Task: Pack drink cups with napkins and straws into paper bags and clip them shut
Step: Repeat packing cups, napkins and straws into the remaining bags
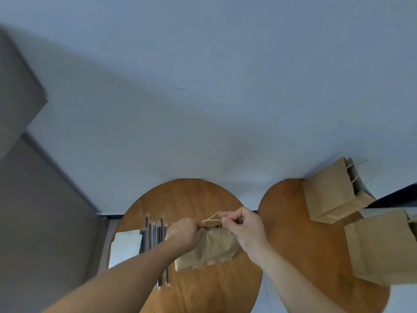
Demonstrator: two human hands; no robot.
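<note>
Two round wooden tables stand side by side against a pale wall, the left table (191,197) in front of the person and the right table (288,222) just beside it. On the right table there are two brown paper bags: the far bag (327,195) with its twine handles sticking up by the wall, and the near bag (379,249) at the frame's right edge. They look like finished or staged ones, but no clip shows on either and their contents are hidden, so I cannot tell which. The working bag (209,249) sits on the left table between both arms, its body crumpled and bulging as if loaded, though no cup is visible inside. To its left lie a white napkin stack (125,247) and, touching it, a row of wrapped straws (154,231), so supplies remain for more bags. My read: this bag is at the closing stage, with the mouth being gathered and the clip not yet on, and no clip is in view anywhere. The left hand (184,233) has its fingers curled tight onto the bag's top edge at the left end of the mouth. The right hand (244,227) pinches the right end of the mouth between thumb and bent fingers, with the tan twine handle (212,216) stretched between the two hands. Both hands hold the bag and nothing else.
</note>
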